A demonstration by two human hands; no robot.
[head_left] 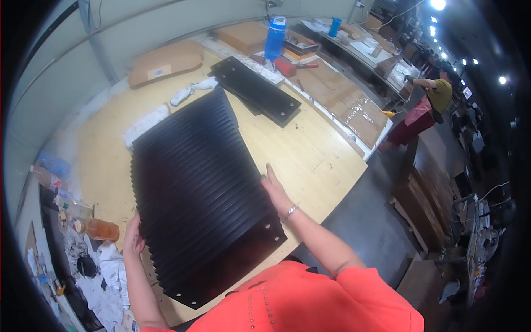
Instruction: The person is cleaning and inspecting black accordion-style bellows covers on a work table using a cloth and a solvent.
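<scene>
A large black pleated bellows cover (193, 182) lies on the pale wooden tabletop (326, 149). Its near end is a smooth flat panel with small holes at the corners. My left hand (133, 235) grips the pleated left edge, with its fingers partly hidden by the cover. On the opposite edge my right hand (275, 192) holds the side, one finger pointing up along it and others out of sight underneath. Beyond the cover's far end lie flat black strips (255, 90) with holes at their ends, stacked askew. A crumpled white cloth (192, 91) rests beside them.
A blue bottle (275, 39), a red-headed mallet (286, 67) and cardboard (348, 99) occupy the far side. Bottles, including an amber one (101, 229), and white rags (110, 276) sit at left. Another person (428, 102) stands at a bench on the far right.
</scene>
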